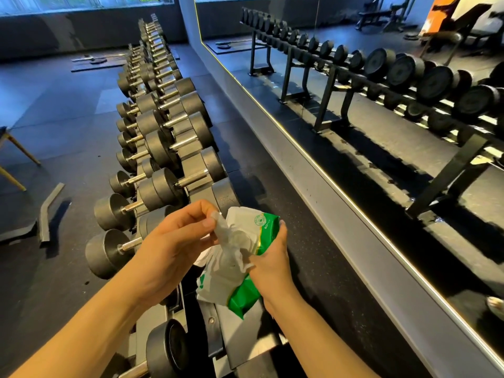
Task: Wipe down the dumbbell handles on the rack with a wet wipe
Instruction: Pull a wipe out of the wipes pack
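Note:
A long rack (246,339) of black dumbbells (161,186) with chrome handles (191,180) runs away from me in two tiers. Above its near end, my right hand (272,266) holds a green and white pack of wet wipes (245,293) from the right side. My left hand (174,241) pinches the top of a white wet wipe (227,241) that sticks up out of the pack. Both hands hover over the rack and touch no dumbbell.
A big wall mirror (381,110) runs along the right and reflects the rack. Dark rubber floor (54,118) lies to the left, with a loose floor strip (47,211), yellow chair legs (19,148) and a barbell (92,60) farther off.

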A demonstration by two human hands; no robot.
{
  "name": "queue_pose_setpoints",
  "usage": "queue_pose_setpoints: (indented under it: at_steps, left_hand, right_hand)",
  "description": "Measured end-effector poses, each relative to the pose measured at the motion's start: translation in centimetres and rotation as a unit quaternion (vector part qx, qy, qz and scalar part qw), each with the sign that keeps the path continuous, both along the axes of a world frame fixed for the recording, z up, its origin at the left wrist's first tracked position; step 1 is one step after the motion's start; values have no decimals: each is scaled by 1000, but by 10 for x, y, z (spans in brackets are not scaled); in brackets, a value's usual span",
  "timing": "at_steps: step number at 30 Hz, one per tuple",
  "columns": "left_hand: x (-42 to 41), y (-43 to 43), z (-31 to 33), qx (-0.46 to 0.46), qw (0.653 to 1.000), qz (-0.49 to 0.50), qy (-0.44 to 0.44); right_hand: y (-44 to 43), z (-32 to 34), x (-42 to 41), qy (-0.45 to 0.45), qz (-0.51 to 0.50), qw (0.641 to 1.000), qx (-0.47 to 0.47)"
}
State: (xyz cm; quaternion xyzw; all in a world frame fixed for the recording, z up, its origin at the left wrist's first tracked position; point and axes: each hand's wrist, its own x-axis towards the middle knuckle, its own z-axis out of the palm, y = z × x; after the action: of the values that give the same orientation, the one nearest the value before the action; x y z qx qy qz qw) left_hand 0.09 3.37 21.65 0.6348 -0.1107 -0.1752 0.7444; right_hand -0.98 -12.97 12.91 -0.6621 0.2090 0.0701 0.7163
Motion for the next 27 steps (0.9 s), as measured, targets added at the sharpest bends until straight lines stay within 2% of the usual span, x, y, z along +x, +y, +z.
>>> queue_pose_setpoints:
  at_steps: [2,6,9,13,16,20,24,27]
  left_hand:
    - [3,7,0,14,1000,4,-9]
    - [9,20,-2,56,998,18,-24]
    - [11,20,-3,43,999,-4,-12]
    - [10,9,-6,17,1000,11,20]
    - [11,9,-7,44,999,30,11]
    - [9,15,-18,173,984,45,-13]
    - [1,18,-25,198,980,16,11]
    - [-1,17,-23,209,978,1,23]
  right_hand:
    - [-3,-3,-2,-2,-11,999,46]
    - [-8,-11,-7,11,-57,978,200]
    - [-8,-13,-6,11,-75,958,277]
    - [7,-13,-7,67,-93,946,303]
    - [11,-20,-6,115,-94,938,314]
    - [1,-25,-6,101,-82,929,345]
    - [0,-27,-8,77,1,926,371]
    - [5,-35,-12,89,4,937,337]
